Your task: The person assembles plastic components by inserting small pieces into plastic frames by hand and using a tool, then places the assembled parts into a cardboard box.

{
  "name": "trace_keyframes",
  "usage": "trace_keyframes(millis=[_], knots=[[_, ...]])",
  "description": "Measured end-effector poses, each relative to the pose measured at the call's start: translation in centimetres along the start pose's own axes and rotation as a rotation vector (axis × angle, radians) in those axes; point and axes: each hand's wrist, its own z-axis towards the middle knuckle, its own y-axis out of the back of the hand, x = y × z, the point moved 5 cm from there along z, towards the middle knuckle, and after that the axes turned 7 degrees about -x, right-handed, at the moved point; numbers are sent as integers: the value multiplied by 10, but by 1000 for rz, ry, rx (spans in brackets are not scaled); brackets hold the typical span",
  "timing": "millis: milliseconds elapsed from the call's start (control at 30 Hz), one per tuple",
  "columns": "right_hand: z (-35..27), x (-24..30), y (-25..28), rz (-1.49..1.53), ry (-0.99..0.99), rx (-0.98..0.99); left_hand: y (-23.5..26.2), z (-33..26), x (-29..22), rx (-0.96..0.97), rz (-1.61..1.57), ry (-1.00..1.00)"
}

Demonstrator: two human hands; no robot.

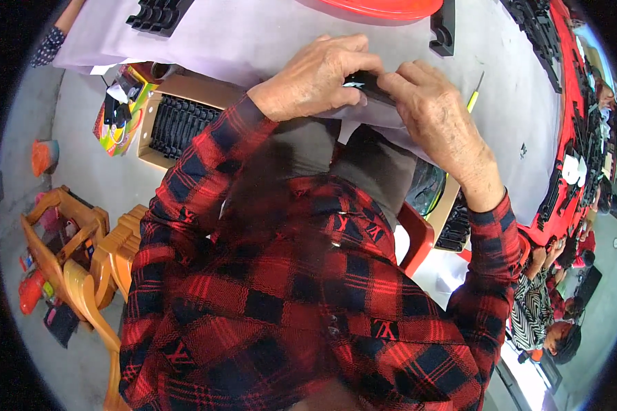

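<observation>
Between my two hands is a black plastic part (pixel 371 86), held over the near edge of the pale-covered table (pixel 267 41). My left hand (pixel 317 79) grips its left end with thumb and fingers. My right hand (pixel 435 108) closes on its right end; the fingers hide much of the part, so its full shape does not show. To the right of my right hand lies a slim tool with a yellow handle (pixel 473 101) and a thin metal shaft. A black notched plastic piece (pixel 443 31) lies farther off, beside a red round basin (pixel 384 5).
Another black moulded piece (pixel 159 17) lies at the far left. An open carton (pixel 147 140) of black parts sits left below the table; another carton (pixel 440 214) is by my right side. Wooden chairs (pixel 82 253) stand at left. People work along a red-covered table (pixel 561 185) at right.
</observation>
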Motion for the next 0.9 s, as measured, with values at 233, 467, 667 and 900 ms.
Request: trace_keyframes(millis=[233, 467, 667, 900], knots=[[-6, 1, -1, -34, -10, 1, 1, 0, 1, -6, 12, -19], [-15, -4, -4, 33, -15, -84, -1, 0, 2, 13, -6, -18], [-17, -2, -9, 4, -5, -110, 0, 0, 2, 20, -11, 4], [-15, -21, -12, -19, 12, -79, -2, 2, 0, 14, 0, -19]])
